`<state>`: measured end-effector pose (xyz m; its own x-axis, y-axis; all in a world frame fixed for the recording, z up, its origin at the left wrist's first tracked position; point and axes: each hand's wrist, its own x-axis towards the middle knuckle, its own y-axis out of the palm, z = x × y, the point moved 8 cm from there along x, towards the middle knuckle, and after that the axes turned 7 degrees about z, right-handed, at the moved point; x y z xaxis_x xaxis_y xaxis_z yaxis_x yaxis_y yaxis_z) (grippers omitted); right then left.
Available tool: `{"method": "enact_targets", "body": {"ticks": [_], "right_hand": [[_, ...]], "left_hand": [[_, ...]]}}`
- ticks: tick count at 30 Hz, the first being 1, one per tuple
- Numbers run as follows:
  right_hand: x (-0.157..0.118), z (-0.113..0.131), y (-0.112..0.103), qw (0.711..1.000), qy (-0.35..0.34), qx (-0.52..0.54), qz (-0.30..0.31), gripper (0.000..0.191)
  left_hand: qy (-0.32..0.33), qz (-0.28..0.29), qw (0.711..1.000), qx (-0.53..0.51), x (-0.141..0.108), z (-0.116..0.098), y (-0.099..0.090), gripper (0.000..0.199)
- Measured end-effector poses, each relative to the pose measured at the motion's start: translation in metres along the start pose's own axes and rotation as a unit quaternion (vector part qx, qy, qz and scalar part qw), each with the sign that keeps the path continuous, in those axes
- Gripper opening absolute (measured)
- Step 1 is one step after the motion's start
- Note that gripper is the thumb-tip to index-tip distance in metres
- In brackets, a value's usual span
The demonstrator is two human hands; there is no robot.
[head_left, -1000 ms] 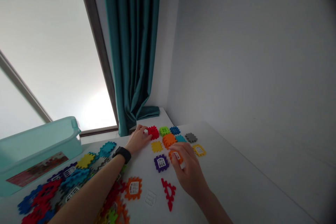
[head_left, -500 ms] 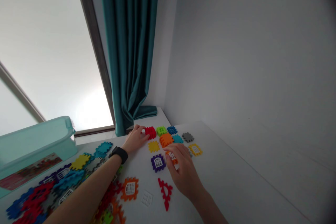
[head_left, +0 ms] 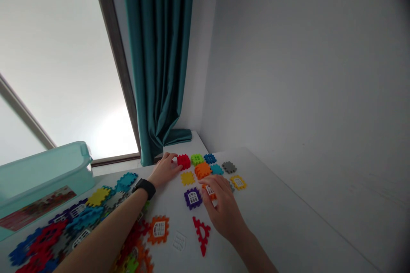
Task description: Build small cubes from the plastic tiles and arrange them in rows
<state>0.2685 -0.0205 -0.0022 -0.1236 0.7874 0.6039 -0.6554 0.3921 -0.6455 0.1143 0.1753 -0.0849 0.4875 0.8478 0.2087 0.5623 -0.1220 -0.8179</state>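
My left hand point(head_left: 165, 168), with a dark watch on its wrist, holds the left edge of a red toothed building tile point(head_left: 183, 162) between thumb and fingers. Curved over an orange window tile point(head_left: 209, 192), my right hand point(head_left: 221, 202) grips it and hides part of it. Around them lie a lime green tile point(head_left: 197, 159), a stack of orange tiles point(head_left: 203, 170), a yellow tile point(head_left: 187, 178) and a purple window tile point(head_left: 193, 198). Beyond the right hand are a light blue tile point(head_left: 217, 169), a dark blue tile point(head_left: 210, 158), a grey tile point(head_left: 229, 167) and a yellow window tile point(head_left: 238, 182).
A red triangle piece point(head_left: 201, 236), a loose white window point(head_left: 179, 241) and another orange window tile point(head_left: 158, 229) lie nearer me. A heap of mixed tiles point(head_left: 85, 217) spreads under my left forearm, beside a teal bin point(head_left: 48, 164). A wall point(head_left: 304, 94) borders the table.
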Motion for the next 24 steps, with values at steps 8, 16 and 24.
{"method": "enact_targets", "body": {"ticks": [8, 16, 24], "right_hand": [[-0.001, 0.002, 0.003, 1.000, -0.010, -0.002, 0.002, 0.018], [-0.004, 0.005, 0.020, 0.999, -0.018, -0.005, 0.037, 0.018], [-0.006, 0.010, 0.032, 0.998, -0.041, -0.006, 0.048, 0.019]], "left_hand": [[0.030, 0.007, 0.999, 0.010, -0.014, -0.004, -0.014, 0.047], [0.055, 0.064, 0.994, 0.062, -0.058, -0.023, -0.031, 0.032], [0.092, 0.110, 0.984, 0.102, -0.109, -0.055, -0.035, 0.018]]}}
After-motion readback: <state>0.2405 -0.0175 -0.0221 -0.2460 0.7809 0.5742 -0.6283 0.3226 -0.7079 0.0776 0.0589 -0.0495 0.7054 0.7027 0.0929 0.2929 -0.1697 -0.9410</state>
